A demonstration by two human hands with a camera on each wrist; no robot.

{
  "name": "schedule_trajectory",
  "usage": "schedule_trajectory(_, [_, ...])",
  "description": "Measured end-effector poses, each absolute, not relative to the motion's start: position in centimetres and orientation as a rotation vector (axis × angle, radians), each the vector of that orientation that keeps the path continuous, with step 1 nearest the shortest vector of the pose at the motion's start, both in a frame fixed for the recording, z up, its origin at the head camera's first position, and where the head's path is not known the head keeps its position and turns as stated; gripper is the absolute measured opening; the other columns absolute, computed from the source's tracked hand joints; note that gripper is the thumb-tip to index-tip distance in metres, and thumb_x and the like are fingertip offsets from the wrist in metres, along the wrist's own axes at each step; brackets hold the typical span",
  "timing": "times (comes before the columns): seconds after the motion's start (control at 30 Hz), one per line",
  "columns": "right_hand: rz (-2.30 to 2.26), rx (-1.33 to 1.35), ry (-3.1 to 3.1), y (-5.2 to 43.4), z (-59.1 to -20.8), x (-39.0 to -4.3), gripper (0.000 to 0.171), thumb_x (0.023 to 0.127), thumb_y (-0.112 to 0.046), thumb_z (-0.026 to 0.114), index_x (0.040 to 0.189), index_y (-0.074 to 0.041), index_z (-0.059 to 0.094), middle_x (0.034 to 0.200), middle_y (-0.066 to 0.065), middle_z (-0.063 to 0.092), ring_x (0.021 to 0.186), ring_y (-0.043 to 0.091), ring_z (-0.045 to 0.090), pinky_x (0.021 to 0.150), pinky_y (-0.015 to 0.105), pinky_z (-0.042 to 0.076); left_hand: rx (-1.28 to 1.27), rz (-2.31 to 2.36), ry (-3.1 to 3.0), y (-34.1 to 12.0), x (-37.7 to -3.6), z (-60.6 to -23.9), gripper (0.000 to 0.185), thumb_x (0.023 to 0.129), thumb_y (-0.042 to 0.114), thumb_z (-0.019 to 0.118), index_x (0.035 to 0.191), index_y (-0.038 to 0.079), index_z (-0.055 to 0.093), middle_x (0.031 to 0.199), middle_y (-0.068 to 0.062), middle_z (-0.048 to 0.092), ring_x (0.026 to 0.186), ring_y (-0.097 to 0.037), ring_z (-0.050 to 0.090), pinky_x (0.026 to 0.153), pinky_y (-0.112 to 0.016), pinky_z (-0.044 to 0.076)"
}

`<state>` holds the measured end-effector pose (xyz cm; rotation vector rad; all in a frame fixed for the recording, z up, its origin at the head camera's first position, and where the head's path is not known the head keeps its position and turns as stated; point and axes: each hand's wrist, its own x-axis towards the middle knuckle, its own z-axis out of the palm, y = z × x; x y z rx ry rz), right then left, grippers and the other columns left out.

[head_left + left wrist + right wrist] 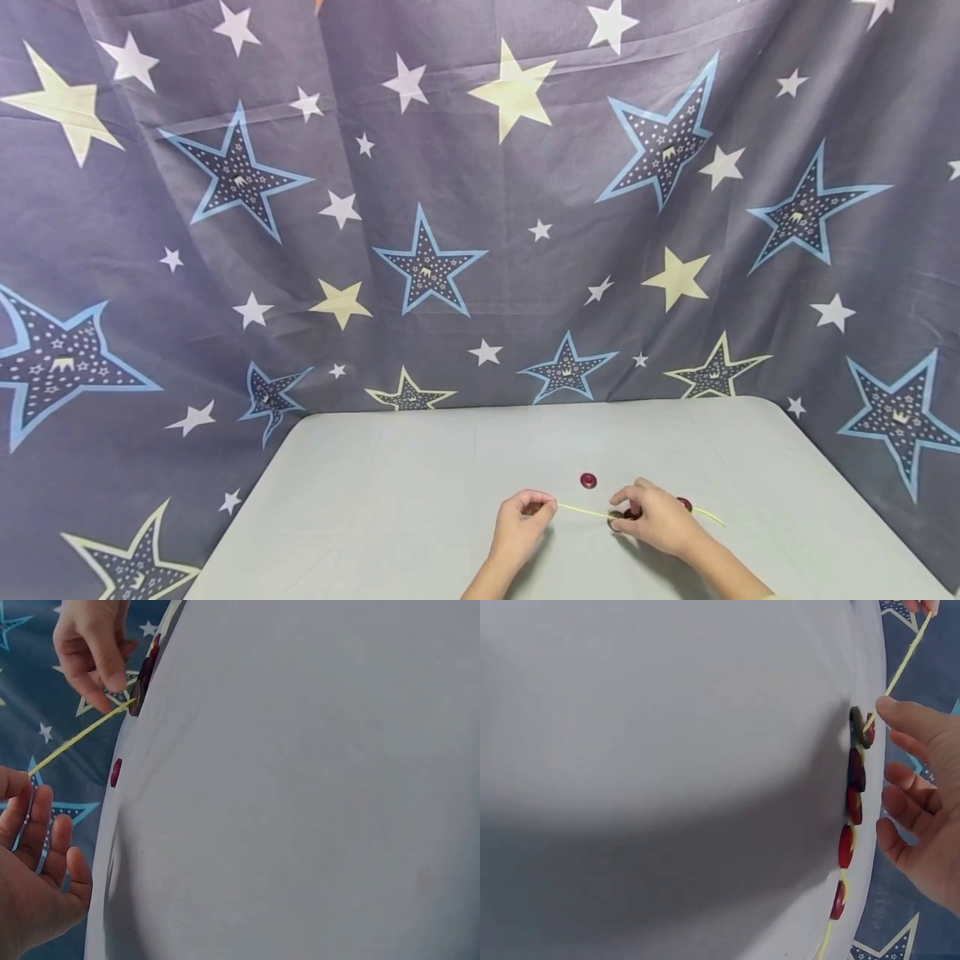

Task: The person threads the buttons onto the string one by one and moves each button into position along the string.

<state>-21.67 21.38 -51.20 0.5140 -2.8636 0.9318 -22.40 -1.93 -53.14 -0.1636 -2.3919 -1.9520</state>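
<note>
My left hand (521, 525) pinches one end of a thin yellow cord (585, 510) between thumb and fingertips, above the table. The cord runs taut to a dark greenish button (857, 727) by my right hand (660, 518). Several dark red buttons, one of them a red button (846, 846), are strung along it in a row on the tabletop. My right hand hovers over this row, its thumb and fingers apart; none visibly grips a button. One loose dark red button (588, 481) lies flat beyond the hands. My right palm partly hides the row in the head view.
The pale table (375, 500) has rounded far corners. Behind it hangs a dark curtain (450, 167) printed with stars. Past my right hand, a loose tail of the cord (708, 516) trails on the tabletop.
</note>
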Motion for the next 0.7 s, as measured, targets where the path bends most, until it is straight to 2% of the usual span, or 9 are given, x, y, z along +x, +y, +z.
schedule_trajectory(0.47, [1.052, 0.617, -2.734, 19.9, -50.0, -21.8, 0.022, 0.076, -0.021, 0.075, 0.093, -0.009, 0.068, 0.084, 0.003, 0.060, 0.067, 0.001, 0.049, 0.058, 0.019, 0.042, -0.167, -1.972, -2.386, -1.6, -22.4, -52.6, 0.012, 0.079, 0.019, 0.070, 0.083, 0.008, 0.069, 0.073, 0.003, 0.063, 0.067, -0.005, 0.052, 0.057, -0.017, 0.042])
schedule_trajectory(0.7, [1.118, 0.662, -2.683, 19.1, -49.7, -21.7, 0.020, 0.079, -0.021, 0.073, 0.094, -0.009, 0.068, 0.090, 0.005, 0.065, 0.075, 0.013, 0.058, 0.063, 0.024, 0.047, -0.182, -1.981, -2.369, -1.3, -22.4, -52.4, 0.011, 0.079, 0.019, 0.070, 0.082, 0.008, 0.069, 0.074, 0.004, 0.063, 0.067, -0.003, 0.053, 0.059, -0.017, 0.043])
